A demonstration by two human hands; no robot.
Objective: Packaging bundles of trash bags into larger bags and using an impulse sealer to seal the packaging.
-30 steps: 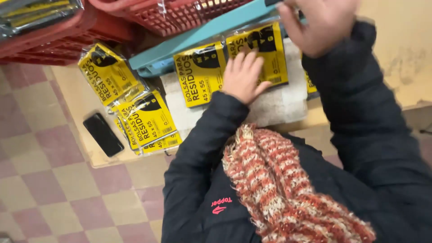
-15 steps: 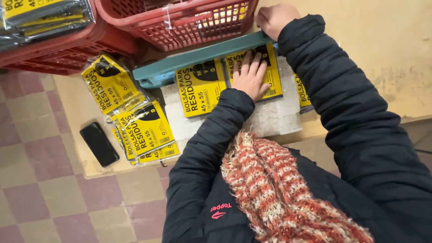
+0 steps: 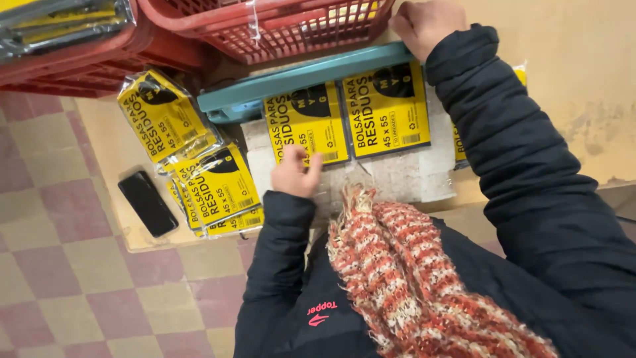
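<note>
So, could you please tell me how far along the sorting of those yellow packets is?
Two yellow packets already lie side by side on the white block. The left hand touches the left one's lower edge; the right hand rests on the teal bar. A loose pile beside the phone remains.

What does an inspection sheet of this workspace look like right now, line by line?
Surface: pale slab on a tan ledge.
Job's things: two yellow packets side by side on the slab under a teal strip.
Clutter: more yellow packets piled at left; black phone.
Grippers: left hand touches a packet's lower edge; right hand on the strip's end.
Cables: nothing seen.
Surroundings: red baskets, checked floor tiles.
</note>
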